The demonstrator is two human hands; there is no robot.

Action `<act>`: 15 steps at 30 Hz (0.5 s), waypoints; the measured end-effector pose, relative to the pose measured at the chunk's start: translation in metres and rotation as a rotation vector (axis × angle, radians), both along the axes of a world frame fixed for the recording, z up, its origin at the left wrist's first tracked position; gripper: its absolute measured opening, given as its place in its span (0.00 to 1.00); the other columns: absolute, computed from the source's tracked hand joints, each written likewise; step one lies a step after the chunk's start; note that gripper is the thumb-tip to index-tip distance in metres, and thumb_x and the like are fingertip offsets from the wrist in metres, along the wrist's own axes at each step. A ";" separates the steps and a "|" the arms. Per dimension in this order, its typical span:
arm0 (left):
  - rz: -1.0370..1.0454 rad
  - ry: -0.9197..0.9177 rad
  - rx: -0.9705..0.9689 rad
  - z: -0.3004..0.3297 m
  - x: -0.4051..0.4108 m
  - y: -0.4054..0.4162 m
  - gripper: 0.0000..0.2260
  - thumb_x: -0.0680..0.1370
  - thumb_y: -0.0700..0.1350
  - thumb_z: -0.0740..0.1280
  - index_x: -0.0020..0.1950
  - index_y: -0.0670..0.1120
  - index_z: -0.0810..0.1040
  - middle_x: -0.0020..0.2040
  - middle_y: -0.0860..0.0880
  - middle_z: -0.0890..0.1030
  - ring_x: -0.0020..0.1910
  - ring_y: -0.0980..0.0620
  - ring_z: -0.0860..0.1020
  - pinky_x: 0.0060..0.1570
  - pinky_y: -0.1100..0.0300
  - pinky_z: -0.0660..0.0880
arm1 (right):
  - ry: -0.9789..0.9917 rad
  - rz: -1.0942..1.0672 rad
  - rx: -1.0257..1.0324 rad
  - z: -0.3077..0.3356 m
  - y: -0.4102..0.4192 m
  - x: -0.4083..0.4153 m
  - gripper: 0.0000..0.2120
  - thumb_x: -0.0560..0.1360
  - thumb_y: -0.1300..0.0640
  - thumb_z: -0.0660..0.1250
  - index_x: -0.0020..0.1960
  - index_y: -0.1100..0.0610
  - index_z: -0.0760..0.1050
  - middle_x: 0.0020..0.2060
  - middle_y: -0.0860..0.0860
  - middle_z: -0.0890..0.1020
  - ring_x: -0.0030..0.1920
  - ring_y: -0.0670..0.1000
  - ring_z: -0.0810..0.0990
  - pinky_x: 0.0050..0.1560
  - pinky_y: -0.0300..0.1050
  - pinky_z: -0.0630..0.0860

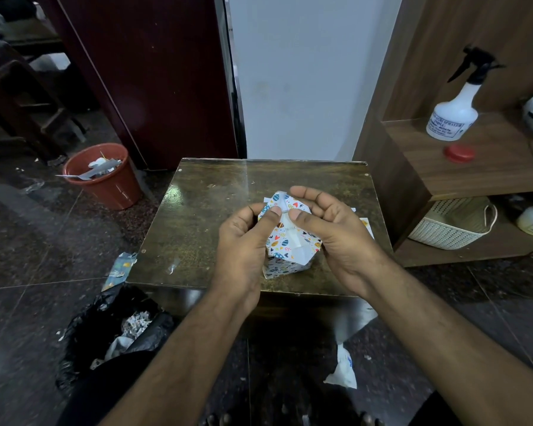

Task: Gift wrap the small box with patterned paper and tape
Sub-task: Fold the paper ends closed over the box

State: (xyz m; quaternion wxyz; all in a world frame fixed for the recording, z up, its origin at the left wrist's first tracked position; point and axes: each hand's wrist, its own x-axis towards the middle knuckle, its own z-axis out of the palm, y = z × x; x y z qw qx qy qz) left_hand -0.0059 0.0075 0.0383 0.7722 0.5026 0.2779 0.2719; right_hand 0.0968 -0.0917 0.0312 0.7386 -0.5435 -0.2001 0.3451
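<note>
Dark glossy table [216, 192] on a stone floor, red bin [105, 176] to the left, spray bottle [454, 112] on a wooden shelf to the right. Above the table's near half, small box [285, 241] in patterned paper, held between both hands. Left hand [243, 241] gripping its left side, thumb pressing the top fold. Right hand [336, 229] cupped around the right side, thumb on the same fold, fingers curled over the far end.

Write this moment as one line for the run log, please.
stage: folding end flap | left hand: grips wrapped box | right hand: thumb presses flap | box on table
</note>
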 end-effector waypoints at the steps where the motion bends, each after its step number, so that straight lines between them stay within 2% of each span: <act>1: -0.006 -0.009 -0.015 0.001 0.000 0.000 0.05 0.81 0.39 0.70 0.53 0.39 0.83 0.43 0.43 0.86 0.37 0.50 0.84 0.34 0.59 0.80 | 0.018 0.008 0.010 0.000 0.000 0.001 0.19 0.78 0.66 0.70 0.67 0.57 0.77 0.57 0.55 0.86 0.54 0.51 0.85 0.59 0.49 0.80; 7: -0.022 -0.054 -0.020 0.002 -0.002 0.006 0.07 0.79 0.34 0.70 0.56 0.37 0.82 0.47 0.41 0.86 0.39 0.51 0.85 0.36 0.59 0.81 | 0.050 -0.003 0.035 0.001 0.000 0.001 0.15 0.77 0.68 0.70 0.62 0.60 0.81 0.55 0.56 0.87 0.52 0.52 0.86 0.51 0.44 0.82; 15: -0.180 -0.006 0.042 0.000 -0.005 0.023 0.06 0.78 0.36 0.71 0.53 0.42 0.86 0.48 0.42 0.87 0.44 0.50 0.85 0.43 0.60 0.81 | -0.026 0.010 0.032 0.000 -0.002 0.002 0.09 0.77 0.67 0.71 0.54 0.56 0.83 0.48 0.53 0.86 0.47 0.49 0.84 0.49 0.43 0.81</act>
